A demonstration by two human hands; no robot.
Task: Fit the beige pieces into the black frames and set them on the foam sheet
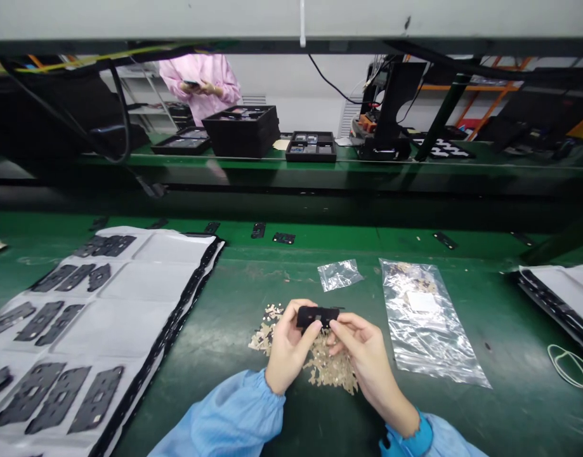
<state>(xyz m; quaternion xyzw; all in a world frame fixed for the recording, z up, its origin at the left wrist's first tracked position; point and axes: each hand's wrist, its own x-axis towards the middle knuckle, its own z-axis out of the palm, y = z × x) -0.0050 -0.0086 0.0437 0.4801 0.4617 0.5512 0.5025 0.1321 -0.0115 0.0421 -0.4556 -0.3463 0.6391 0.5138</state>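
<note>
Hands share one flat, matte black plastic plate (318,315): left hand (287,348) pinches its end, right hand (362,355) its edge, each grip narrow, over tan flakes (332,368) on the green surface (234,304).

Hidden, cut off, or too small

The tan bits (330,371) lie partly under both hands; the black part's (317,315) ends sit behind fingers. The tray (129,304) runs off the left edge, the bag's (427,324) contents blur.

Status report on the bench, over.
Left hand and right hand both gripping small black part. Pile of tan pieces directly beneath. Plastic bag lying to the right.
</note>
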